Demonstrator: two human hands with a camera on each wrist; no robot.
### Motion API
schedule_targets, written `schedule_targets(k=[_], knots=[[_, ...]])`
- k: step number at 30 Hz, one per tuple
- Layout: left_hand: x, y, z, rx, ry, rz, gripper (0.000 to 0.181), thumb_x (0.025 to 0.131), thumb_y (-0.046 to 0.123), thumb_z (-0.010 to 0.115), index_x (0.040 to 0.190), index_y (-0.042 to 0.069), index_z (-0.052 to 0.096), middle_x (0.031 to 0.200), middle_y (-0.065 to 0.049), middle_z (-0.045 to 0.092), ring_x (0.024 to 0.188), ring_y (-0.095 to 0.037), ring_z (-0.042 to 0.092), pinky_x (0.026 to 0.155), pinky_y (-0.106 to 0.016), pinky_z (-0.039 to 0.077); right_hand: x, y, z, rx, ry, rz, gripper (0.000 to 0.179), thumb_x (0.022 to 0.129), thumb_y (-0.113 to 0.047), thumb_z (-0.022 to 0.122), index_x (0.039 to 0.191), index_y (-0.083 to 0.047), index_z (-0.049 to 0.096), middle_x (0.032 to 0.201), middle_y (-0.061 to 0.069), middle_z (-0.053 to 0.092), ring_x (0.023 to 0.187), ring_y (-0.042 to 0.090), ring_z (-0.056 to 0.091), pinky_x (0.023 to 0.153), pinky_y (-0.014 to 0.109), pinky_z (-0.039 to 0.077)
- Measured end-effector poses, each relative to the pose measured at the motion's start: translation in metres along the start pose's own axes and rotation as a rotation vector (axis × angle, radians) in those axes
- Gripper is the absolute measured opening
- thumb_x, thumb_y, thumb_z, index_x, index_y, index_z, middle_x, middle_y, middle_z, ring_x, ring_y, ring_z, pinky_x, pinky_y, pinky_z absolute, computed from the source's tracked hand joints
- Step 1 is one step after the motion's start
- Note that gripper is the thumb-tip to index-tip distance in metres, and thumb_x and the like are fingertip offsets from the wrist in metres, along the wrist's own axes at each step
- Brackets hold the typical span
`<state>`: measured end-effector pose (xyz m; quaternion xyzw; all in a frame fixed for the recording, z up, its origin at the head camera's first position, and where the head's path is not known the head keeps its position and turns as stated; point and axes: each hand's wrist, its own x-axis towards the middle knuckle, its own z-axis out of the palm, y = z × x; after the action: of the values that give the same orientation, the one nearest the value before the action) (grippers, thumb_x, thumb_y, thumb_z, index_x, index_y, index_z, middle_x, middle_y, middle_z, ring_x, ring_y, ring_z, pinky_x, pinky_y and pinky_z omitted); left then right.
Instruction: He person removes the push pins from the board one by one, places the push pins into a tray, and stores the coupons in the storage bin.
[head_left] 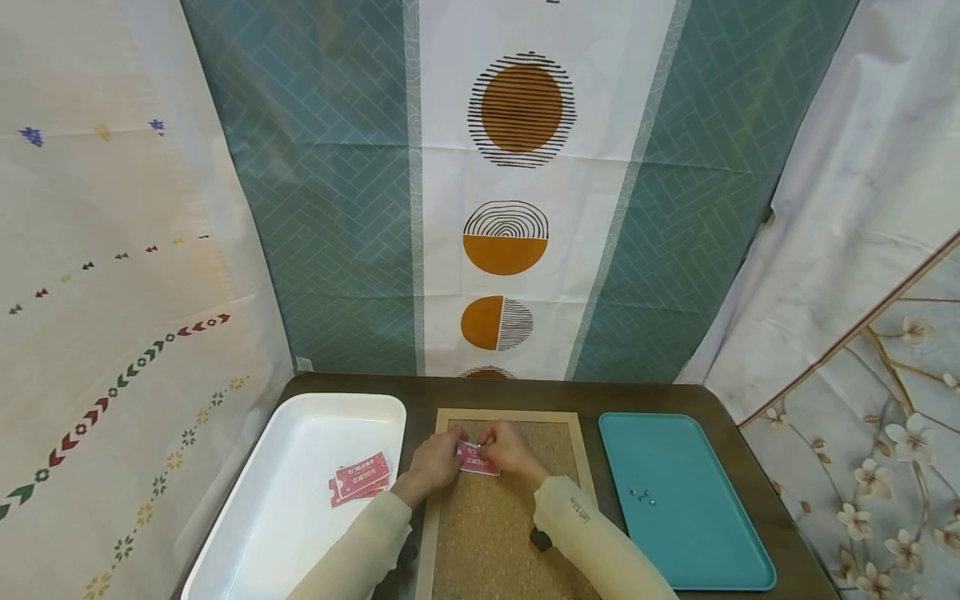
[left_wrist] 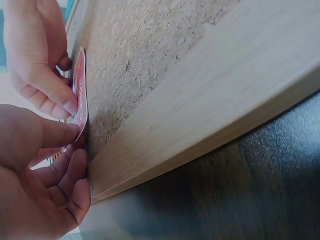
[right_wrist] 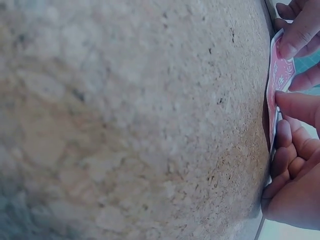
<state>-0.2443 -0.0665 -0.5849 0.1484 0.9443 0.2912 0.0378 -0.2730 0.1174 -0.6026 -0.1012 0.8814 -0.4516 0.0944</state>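
Note:
A red paper coupon with white print lies against the upper part of a wood-framed cork board. My left hand pinches the coupon's left end; its thumb shows on the printed face in the left wrist view. From the other side my right hand holds the coupon near its upper edge, thumb and forefinger close together and the other fingers curled in the right wrist view. Whether something small sits between those right fingertips is hidden. The coupon's far side bends slightly off the cork.
A white tray on the left bears several similar red coupons. At the right, a teal tray holds several tiny shiny pieces. The dark table meets a patterned cloth behind.

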Motion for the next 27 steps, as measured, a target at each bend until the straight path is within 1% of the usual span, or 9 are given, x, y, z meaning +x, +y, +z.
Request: schedule_targets(k=[3, 10, 18, 27], knots=[[0.0000, 0.0001, 0.0000, -0.003, 0.002, -0.002, 0.029, 0.096, 0.008, 0.074, 0.123, 0.006, 0.067, 0.099, -0.012, 0.073, 0.077, -0.020, 0.062, 0.069, -0.042, 0.057, -0.0003, -0.0003, -0.0002, 0.008, -0.003, 0.003, 0.007, 0.093, -0.002, 0.076, 0.092, -0.001, 0.069, 0.075, 0.002, 0.061, 0.065, 0.011, 0.053, 0.054, 0.024, 0.043], [0.0002, 0.0007, 0.0003, -0.016, -0.013, -0.019, 0.029, 0.097, 0.010, 0.073, 0.125, 0.006, 0.066, 0.103, -0.012, 0.074, 0.081, -0.020, 0.063, 0.074, -0.043, 0.059, -0.0002, -0.0004, -0.0003, 0.019, -0.016, 0.025, 0.008, 0.093, -0.002, 0.076, 0.092, -0.001, 0.068, 0.074, 0.002, 0.060, 0.064, 0.012, 0.052, 0.054, 0.024, 0.043], [-0.0001, 0.0005, 0.0001, -0.025, -0.020, -0.016, 0.030, 0.098, 0.011, 0.074, 0.126, 0.005, 0.065, 0.103, -0.013, 0.074, 0.081, -0.020, 0.064, 0.076, -0.044, 0.060, 0.0005, 0.0003, 0.0005, 0.025, -0.004, 0.012, 0.009, 0.092, -0.001, 0.077, 0.092, 0.000, 0.067, 0.073, 0.002, 0.059, 0.064, 0.011, 0.051, 0.054, 0.024, 0.042], [-0.0022, 0.0019, -0.0001, -0.032, -0.022, -0.018, 0.030, 0.098, 0.010, 0.073, 0.126, 0.005, 0.065, 0.105, -0.013, 0.074, 0.079, -0.020, 0.062, 0.073, -0.041, 0.058, -0.0001, -0.0005, 0.0004, 0.017, -0.001, 0.033, 0.011, 0.092, -0.003, 0.078, 0.093, 0.000, 0.067, 0.074, 0.002, 0.060, 0.065, 0.013, 0.052, 0.055, 0.025, 0.044]])
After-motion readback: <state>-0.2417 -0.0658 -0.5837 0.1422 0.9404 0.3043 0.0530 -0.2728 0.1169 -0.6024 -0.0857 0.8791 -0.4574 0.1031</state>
